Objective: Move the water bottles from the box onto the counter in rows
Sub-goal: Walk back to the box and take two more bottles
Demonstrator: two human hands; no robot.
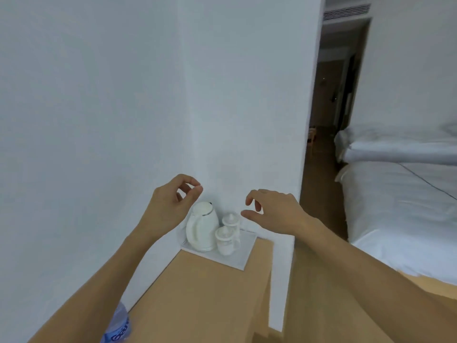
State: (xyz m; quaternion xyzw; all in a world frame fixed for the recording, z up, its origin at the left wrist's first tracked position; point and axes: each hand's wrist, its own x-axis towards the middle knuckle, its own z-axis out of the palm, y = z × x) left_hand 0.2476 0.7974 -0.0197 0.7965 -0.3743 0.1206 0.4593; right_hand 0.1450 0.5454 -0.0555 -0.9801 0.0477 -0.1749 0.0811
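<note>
Both my hands are raised in the air above the wooden counter, holding nothing. My left hand has loosely curled fingers, thumb and forefinger nearly touching. My right hand hangs palm down with relaxed, bent fingers. One clear water bottle with a blue label shows at the bottom left, partly hidden behind my left forearm. The box is out of view.
A white kettle and two white lidded cups stand on a white tray in the counter's far corner against the wall. A white wall edge borders the counter on the right. A bed lies at right, a dark hallway behind.
</note>
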